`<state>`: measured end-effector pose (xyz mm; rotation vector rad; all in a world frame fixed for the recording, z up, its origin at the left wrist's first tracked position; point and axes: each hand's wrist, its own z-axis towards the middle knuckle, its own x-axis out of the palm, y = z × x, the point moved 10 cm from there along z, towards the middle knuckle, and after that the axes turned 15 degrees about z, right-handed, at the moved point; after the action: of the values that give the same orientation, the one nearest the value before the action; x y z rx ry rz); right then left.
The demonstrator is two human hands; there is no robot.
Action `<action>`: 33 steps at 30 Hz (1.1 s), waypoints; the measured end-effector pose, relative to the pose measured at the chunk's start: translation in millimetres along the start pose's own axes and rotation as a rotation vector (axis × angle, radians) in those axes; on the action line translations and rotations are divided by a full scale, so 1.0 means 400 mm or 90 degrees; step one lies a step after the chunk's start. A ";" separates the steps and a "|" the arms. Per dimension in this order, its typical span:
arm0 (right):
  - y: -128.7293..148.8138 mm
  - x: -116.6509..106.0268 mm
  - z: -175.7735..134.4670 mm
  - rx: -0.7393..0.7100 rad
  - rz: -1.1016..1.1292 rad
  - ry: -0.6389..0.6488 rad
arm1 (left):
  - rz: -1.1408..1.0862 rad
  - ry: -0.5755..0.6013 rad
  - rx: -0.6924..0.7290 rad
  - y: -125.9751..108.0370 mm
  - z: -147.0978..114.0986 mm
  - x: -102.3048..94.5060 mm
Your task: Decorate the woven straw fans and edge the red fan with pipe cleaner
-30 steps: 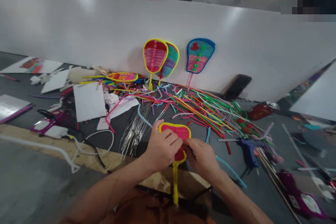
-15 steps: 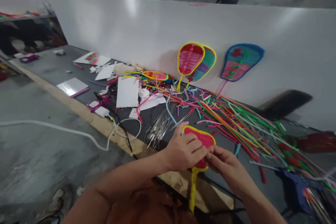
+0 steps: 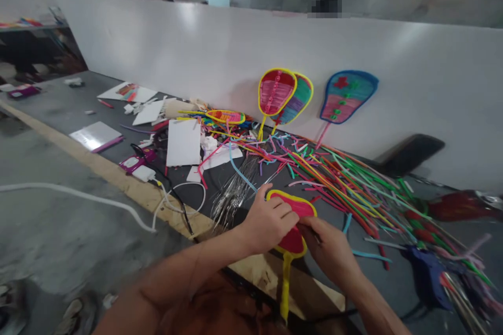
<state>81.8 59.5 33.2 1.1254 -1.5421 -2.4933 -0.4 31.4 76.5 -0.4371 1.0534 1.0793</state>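
Observation:
A small hand fan (image 3: 291, 242) made of pipe cleaners, with a red-pink face, yellow rim and yellow handle, is held above the table's front edge, handle downward. My left hand (image 3: 271, 222) grips it from the left, fingers curled across its face. A light blue pipe cleaner (image 3: 241, 174) reaches up and left from beside this hand; whether the hand pinches it I cannot tell. At the fan's right edge my right hand (image 3: 330, 248) is closed on the rim, with its fingertips partly hidden.
Loose coloured pipe cleaners (image 3: 341, 183) cover the table's right side. Finished fans (image 3: 277, 91) and a blue-rimmed fan (image 3: 348, 95) lean on the white partition (image 3: 220, 42). Silver wires (image 3: 231, 196) lie left of my hands. A dark blue glue gun (image 3: 428, 275) is at right. White cable (image 3: 129, 209) hangs left.
The view has shifted, so the table scene sits further left. My right hand has turned, its fingertips now tucked more out of sight at the fan's edge. My left hand keeps its grip.

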 end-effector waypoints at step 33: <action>-0.244 -0.088 0.102 0.159 -0.100 -0.027 | 0.027 0.461 -0.220 0.197 0.002 0.269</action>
<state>118.8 154.1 -12.2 1.2782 -1.8896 -2.4880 -60.4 121.3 -1.5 -1.1455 1.5094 1.1729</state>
